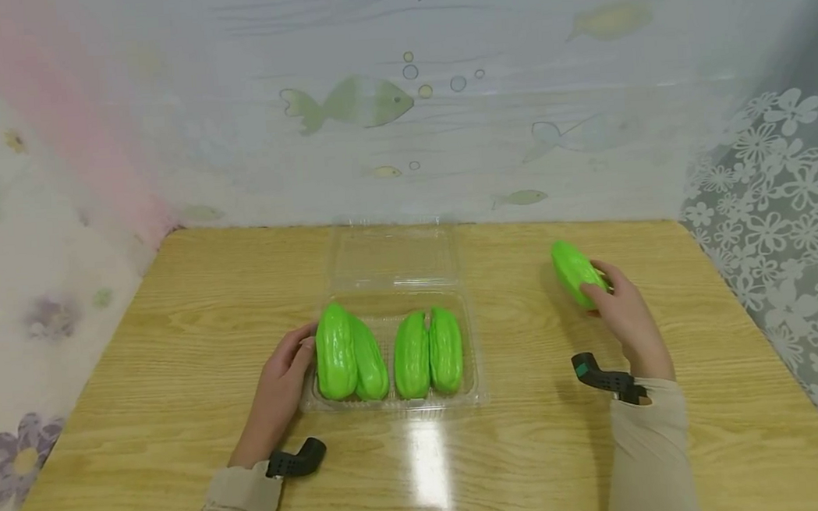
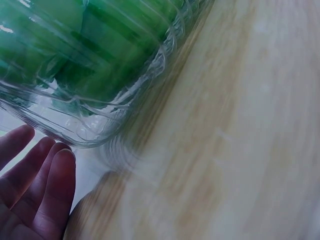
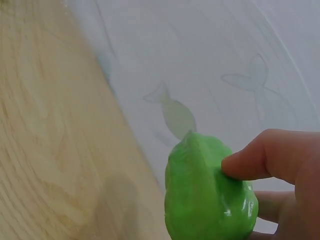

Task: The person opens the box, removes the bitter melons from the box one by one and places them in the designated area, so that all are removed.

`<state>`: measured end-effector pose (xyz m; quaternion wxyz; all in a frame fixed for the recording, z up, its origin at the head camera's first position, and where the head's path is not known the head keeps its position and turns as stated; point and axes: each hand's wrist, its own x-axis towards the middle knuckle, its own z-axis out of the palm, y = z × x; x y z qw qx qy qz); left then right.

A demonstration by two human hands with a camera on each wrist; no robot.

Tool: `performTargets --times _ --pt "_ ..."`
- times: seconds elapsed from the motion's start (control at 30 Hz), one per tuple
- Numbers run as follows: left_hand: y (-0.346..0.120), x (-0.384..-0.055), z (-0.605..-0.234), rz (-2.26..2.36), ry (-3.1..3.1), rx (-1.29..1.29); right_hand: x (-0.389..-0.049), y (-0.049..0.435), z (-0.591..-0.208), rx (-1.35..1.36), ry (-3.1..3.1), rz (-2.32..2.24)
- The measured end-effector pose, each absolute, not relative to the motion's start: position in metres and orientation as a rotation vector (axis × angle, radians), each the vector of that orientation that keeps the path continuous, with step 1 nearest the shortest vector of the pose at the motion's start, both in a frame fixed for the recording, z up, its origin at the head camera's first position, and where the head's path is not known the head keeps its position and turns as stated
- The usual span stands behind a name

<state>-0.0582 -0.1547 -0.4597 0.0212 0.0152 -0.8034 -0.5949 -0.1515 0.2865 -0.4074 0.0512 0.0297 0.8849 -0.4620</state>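
Note:
At the right side of the table my right hand (image 1: 619,305) pinches a glossy, ridged green gourd (image 1: 573,273) between thumb and fingers. In the right wrist view the lumpy gourd (image 3: 207,192) is seen end-on, the thumb pressed on its side. A clear plastic clamshell box (image 1: 475,361) stands mid-table, its lid (image 1: 393,256) folded back flat behind it. Inside lie similar green gourds, a leaning pair (image 1: 336,354) at the left and an upright-lying pair (image 1: 411,357) at the right. My left hand (image 1: 286,376) rests at the box's left side, its fingers (image 2: 59,175) extended along the lower corner.
The wood-grain table (image 1: 526,451) meets a curtain (image 1: 513,124) printed with fish at the back. Flower-patterned sheets hang along both sides. Black wrist mounts (image 1: 298,458) stick out from both sleeves.

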Motion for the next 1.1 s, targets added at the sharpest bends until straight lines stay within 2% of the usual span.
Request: performTargets --times 0.37,0.67,1.1 --pt "-0.154 -0.055 -0.458 -1.839 -2.500 0.058 -0.142 0.312 -0.406 0.182 2.655 -1.490" --pt "-0.161 -0.066 -0.486 -1.841 -2.486 0.041 -0.137 0.322 -0.405 0.218 2.672 -1.438" --pt "-0.163 -0.070 -0.495 -1.839 -2.481 0.033 -0.142 0.332 -0.425 0.336 2.653 -1.366"
